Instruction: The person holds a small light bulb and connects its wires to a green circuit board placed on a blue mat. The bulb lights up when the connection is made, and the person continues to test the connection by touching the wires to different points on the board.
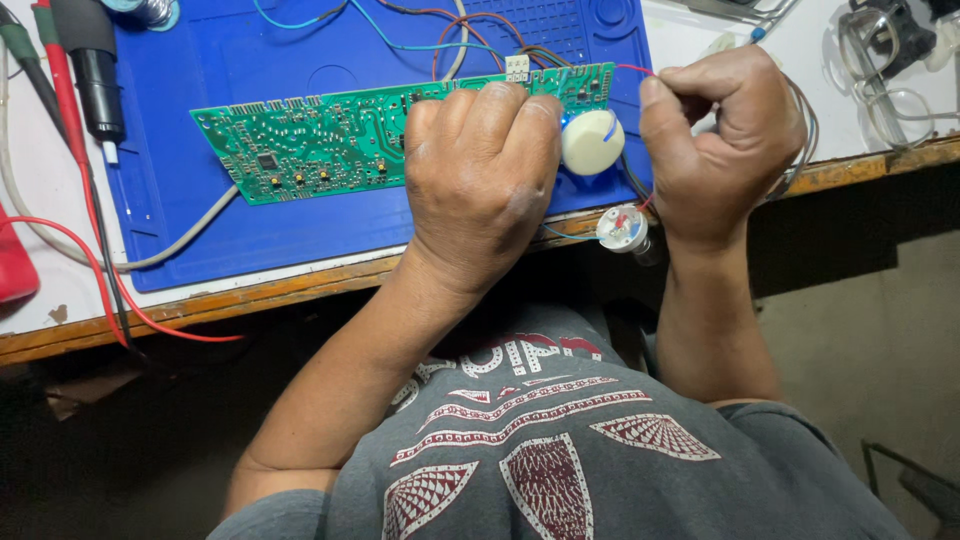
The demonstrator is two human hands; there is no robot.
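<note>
Pressing down on the long green circuit board (330, 140), the left hand (480, 185) is lying knuckles-up over the board's right part, fingers curled tight so the tips are hidden; cannot tell if they are pinching anything underneath. Board is lying flat, slightly tilted, on the blue work mat (250, 60), spanning the mat's middle from left to right edge. White round knob (592, 142) is sitting at the board's right end, just beside the left hand's knuckles, with a small blue glow next to it. Right hand (725, 145) is hovering right of the knob, fingers bent into a loose fist, gripping thin wires (800, 120), one red strand running from thumb to board. Small round white part (622, 227) is hanging on wires at the near table edge between both wrists. Red and black probes (70, 70) are lying far left on the mat's edge. Grey cable (170, 245) is trailing from the board leftward.
</note>
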